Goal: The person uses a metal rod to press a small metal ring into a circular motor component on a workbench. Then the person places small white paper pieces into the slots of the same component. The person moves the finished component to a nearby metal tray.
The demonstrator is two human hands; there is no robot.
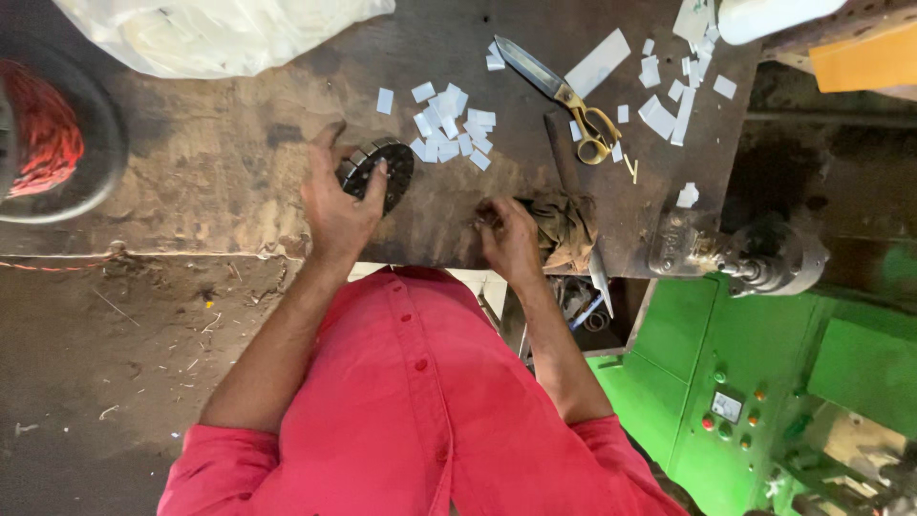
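Note:
My left hand [339,205] grips a round dark slotted metal core [380,172] that rests on the worn wooden bench [210,182]. Thumb and fingers wrap its near side. My right hand [509,239] lies on the bench a little to the right, fingers curled near the edge of a brown rag [565,227]; whether it pinches something small I cannot tell. Several small white paper pieces [449,124] lie scattered just beyond the core.
Scissors with yellow handles [564,96] lie at the back, with more white strips [669,105] to their right. A clear plastic bag [220,33] sits back left, a reel of red wire [38,134] far left. A green machine [755,382] stands right.

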